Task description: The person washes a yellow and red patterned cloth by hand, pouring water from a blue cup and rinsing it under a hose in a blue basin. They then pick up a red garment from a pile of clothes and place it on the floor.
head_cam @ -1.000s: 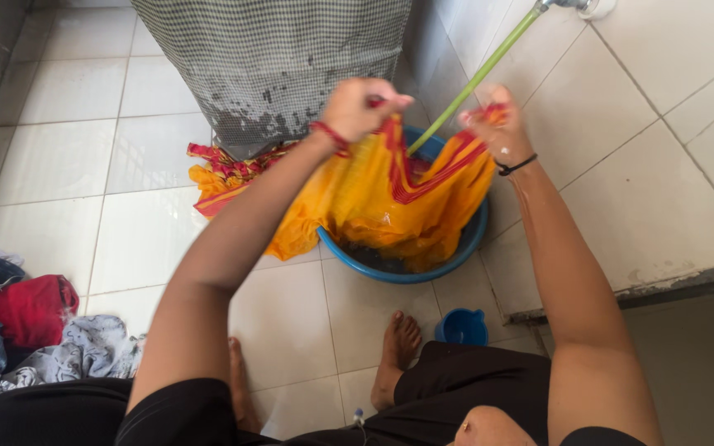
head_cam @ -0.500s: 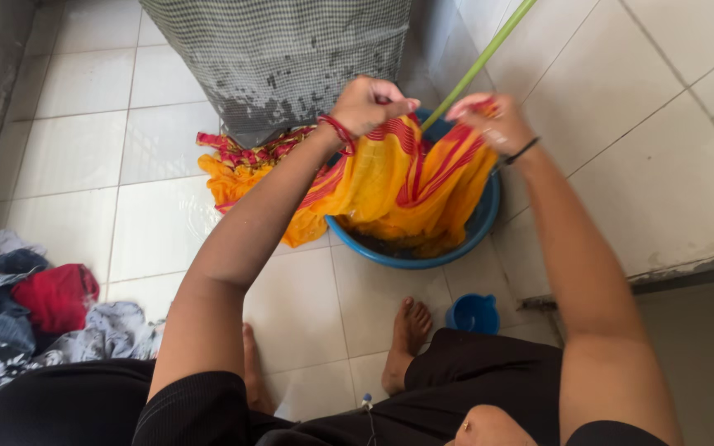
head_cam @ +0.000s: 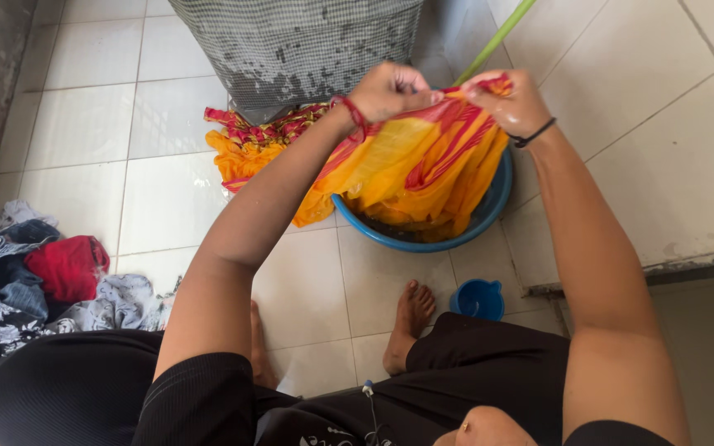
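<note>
At the far left of the floor I see a heap of clothes (head_cam: 35,281), denim, a red piece and grey printed fabric, well apart from both hands. Further right, on the white floor tiles (head_cam: 84,124), one end of the wet yellow and red striped cloth (head_cam: 406,165) trails out of the basin and lies bunched against the foot of a grey checked cover (head_cam: 299,49) that is splashed dark along its lower part.

My left hand (head_cam: 390,89), with a red thread round the wrist, is closed in a fist on the cloth's upper edge. Just beside it, my right hand (head_cam: 512,101), with a black band on the wrist, is pinched shut on the same edge. The two hands nearly touch, held above the blue basin (head_cam: 489,206), and the cloth hangs from them in folds, down into the basin. Its long axis runs from the heap on the tiles at the left, up to my hands, so the free length lies to the left, on the side of my left hand.

A green hose (head_cam: 497,37) slants down behind my right hand. Below the basin a small blue mug (head_cam: 478,299) stands on the tiles beside my bare foot (head_cam: 406,326).
</note>
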